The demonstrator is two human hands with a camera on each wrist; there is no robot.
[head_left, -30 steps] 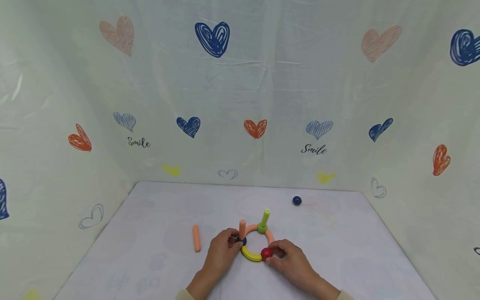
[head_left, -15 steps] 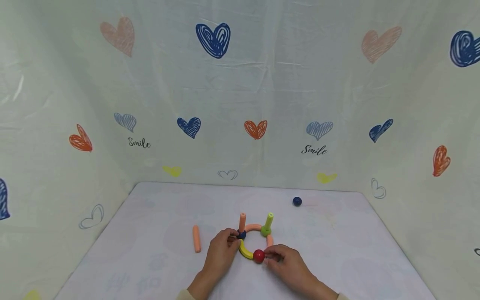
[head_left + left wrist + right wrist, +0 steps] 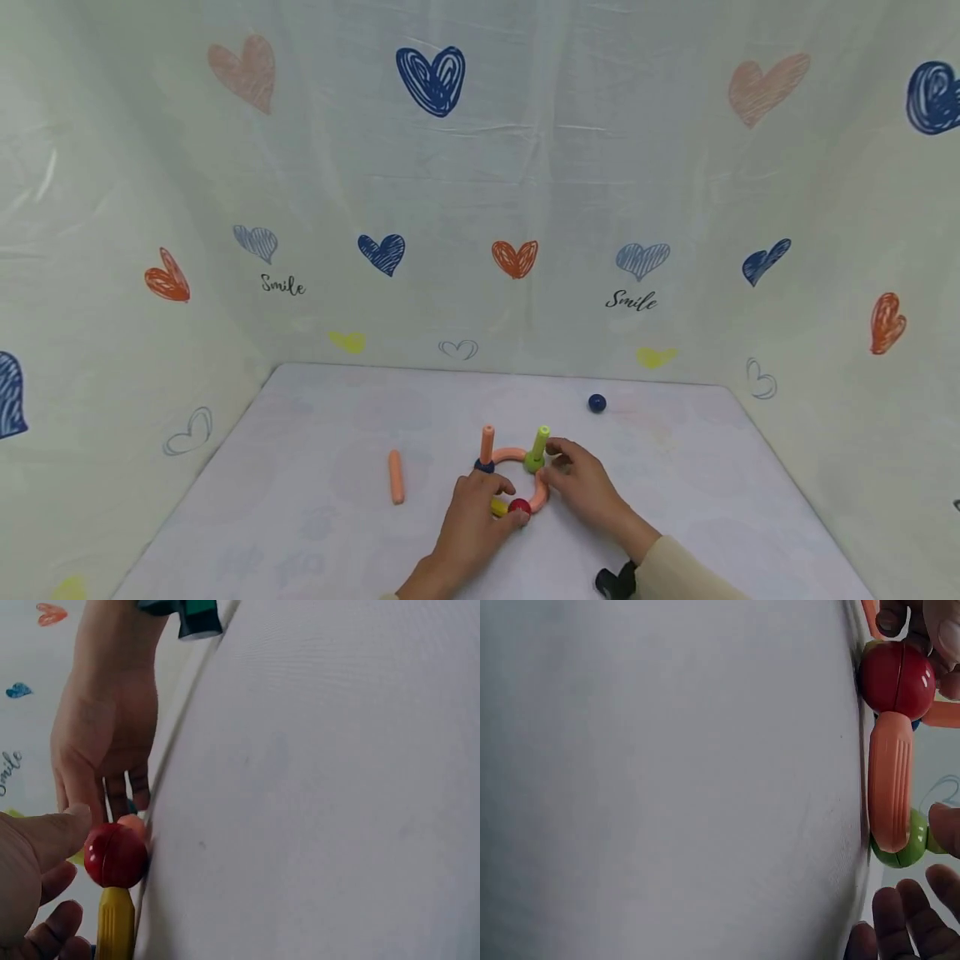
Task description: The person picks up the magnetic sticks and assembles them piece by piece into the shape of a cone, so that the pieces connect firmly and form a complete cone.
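A ring of toy rods and balls lies on the table. Its red ball (image 3: pixel 519 505) joins a yellow curved rod (image 3: pixel 116 922) to a salmon curved rod (image 3: pixel 891 784). A green ball (image 3: pixel 534 462) bears an upright lime rod (image 3: pixel 542 442), and a dark blue ball (image 3: pixel 484 467) an upright salmon rod (image 3: pixel 487 444). My left hand (image 3: pixel 474 518) is over the near left side, thumb beside the red ball, fingers loosely bent. My right hand (image 3: pixel 588 487) is at the green ball, thumb and fingers spread apart. The left hand hides part of the yellow rod.
A loose salmon rod (image 3: pixel 396 477) lies left of the ring. Farther back on the right sits a loose dark blue ball (image 3: pixel 597 403). Behind the white table (image 3: pixel 337 417) hangs a sheet (image 3: pixel 465 167) printed with hearts. A black device (image 3: pixel 617 581) is on the right wrist.
The left hand has left the blue ball for the red one. The right hand has gone from the red ball up to the green ball. Earlier, the ring turned slightly.
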